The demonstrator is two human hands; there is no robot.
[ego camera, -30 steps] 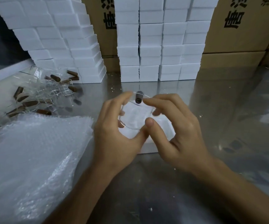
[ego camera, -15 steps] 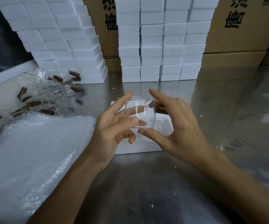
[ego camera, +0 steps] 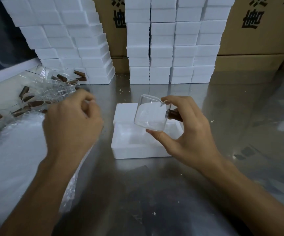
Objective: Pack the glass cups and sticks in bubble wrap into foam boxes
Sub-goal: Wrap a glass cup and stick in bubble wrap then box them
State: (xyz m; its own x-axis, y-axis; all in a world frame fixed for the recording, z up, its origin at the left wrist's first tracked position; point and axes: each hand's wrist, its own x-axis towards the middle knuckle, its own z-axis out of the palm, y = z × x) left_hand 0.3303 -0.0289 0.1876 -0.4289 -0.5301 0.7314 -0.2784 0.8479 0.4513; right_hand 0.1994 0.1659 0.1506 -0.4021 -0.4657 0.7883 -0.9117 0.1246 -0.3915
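stacked white foam boxes (ego camera: 172, 48) and brown cartons (ego camera: 257, 28) fill the top of the frame, behind a shiny metal table (ego camera: 137, 193). at centre an open foam box (ego camera: 134, 150) sits on that table, its cavity bare. a heap of bubble wrap (ego camera: 18, 150) lies at lower left, and above it, at mid left, a scatter of glass cups with brown sticks (ego camera: 40, 97).

the right hand (ego camera: 189, 137) holds one glass cup (ego camera: 149, 114) tilted just above the open box, thumb under its base and fingers curled over the rim side, where the cup's dark brown stick (ego camera: 173, 114) pokes out against the fingers. the cup looks unwrapped. the left hand (ego camera: 73, 123) is apart from it, hanging over the near edge of the wrap at centre left with fingers loosely curled; it seems to hold nothing, though the fingertips are blurred and something thin between them cannot be ruled out.

the step in hand looks like readying this cup for wrapping. the next move probably calls for the left hand to pull up a sheet of wrap, and for the right to bring the cup onto it, stick kept with the glass, before it goes into the cavity. bare glass held by thumb and fingertips could slip, so a steady hold matters.
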